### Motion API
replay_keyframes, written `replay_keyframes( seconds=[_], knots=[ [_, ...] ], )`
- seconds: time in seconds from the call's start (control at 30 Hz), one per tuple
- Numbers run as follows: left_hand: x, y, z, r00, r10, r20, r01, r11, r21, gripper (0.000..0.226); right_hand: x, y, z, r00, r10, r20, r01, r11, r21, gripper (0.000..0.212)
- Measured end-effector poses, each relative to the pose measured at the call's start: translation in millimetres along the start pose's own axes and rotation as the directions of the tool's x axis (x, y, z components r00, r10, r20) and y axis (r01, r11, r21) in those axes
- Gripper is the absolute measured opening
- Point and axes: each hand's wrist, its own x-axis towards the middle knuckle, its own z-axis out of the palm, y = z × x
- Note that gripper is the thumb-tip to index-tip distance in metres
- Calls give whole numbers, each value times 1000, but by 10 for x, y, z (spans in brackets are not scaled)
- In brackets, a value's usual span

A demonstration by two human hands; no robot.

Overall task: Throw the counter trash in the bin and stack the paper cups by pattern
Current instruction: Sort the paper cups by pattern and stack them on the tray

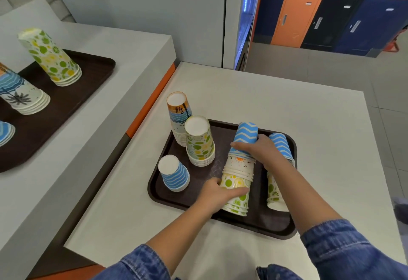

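Observation:
On the near brown tray [254,224] stands a tall mixed stack of upside-down paper cups [239,167]: lemon-pattern cups at the bottom, sun-pattern cups in the middle, blue zigzag cups on top. My left hand [217,191] grips the lemon cups low down. My right hand [258,149] grips the blue zigzag cups [246,133] at the top. Behind my right arm is a second mixed stack [279,145], blue zigzag over lemon. Also on the tray are a lemon stack [199,145], a palm-and-sunset stack [177,114] and a single blue wave cup [174,173].
A second brown tray [88,76] on the higher left counter holds a lemon stack [51,59], a palm stack [19,94] and a blue zigzag stack [5,131] at the frame edge. Orange and blue lockers [331,14] stand beyond the counter's far right.

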Motion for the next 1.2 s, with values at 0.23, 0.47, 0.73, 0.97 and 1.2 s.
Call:
replay_keyframes(
  seconds=[0.23,0.47,0.73,0.97,1.2],
  knots=[
    [-162,-20,-103,961,246,-128,-248,969,-2,69,-506,-358,-131,974,-224,17,216,956,200,72],
    [-371,-105,-210,891,394,-226,-409,912,-23,63,-967,-648,-151,889,-458,-1,448,869,212,71],
    [-548,-185,-347,829,416,-375,-487,866,-117,63,-1246,-736,90,800,-580,155,563,814,143,69],
    [-683,-180,-602,787,455,-416,-533,842,-88,62,-1440,-940,174,762,-638,115,607,764,218,64],
    [-740,-143,-913,763,482,-430,-565,821,-84,73,-1564,-1313,344,701,-711,61,668,684,295,62]
  ],
)
